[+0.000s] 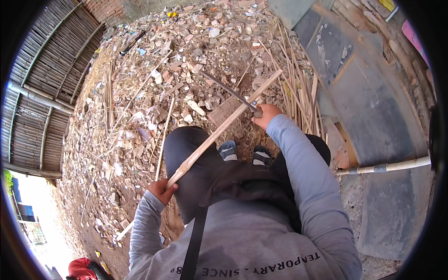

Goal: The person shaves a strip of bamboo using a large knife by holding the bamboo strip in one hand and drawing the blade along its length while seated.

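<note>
Rubble-strewn ground (126,140) outdoors; bamboo-slat wall (56,51) at left, dark grey panels (385,116) at right. Pale wooden strip (212,139) runs diagonally across the person's front, near end by the left knee (184,142), far end up and to the right. Left hand (161,190): fingers and thumb closed round the near end. Right hand (267,115): gripping the handle end of a long, narrow dark blade (219,84), which crosses the strip near its far end; whether the edge bites into the wood cannot be told. Loose thin strips (298,91) lie beyond the right hand, beside the panels.
</note>
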The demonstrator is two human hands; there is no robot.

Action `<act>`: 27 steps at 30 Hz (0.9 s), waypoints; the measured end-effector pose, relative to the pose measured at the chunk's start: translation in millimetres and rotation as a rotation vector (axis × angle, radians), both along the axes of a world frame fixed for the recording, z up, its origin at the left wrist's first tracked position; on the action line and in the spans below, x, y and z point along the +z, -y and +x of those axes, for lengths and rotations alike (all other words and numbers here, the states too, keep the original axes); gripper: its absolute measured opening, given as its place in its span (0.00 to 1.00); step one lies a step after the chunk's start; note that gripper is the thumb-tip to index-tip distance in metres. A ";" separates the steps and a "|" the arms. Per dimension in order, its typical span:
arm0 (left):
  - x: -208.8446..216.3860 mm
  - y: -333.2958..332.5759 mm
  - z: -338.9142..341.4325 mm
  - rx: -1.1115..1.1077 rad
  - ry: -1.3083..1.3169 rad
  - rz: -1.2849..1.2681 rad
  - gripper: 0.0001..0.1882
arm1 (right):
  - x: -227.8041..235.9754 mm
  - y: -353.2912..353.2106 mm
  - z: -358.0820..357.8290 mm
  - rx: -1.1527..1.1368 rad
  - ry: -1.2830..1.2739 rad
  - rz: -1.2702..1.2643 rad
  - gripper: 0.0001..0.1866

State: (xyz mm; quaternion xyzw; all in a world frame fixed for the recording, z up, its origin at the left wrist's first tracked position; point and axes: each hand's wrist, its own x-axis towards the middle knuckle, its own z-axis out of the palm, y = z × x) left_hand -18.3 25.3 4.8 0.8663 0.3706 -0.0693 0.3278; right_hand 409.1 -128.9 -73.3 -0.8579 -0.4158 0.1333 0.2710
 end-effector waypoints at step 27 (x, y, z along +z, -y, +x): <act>-15.6 -4.0 -6.4 0.076 0.089 -0.215 0.19 | -6.5 4.1 23.5 -0.155 -0.182 0.145 0.17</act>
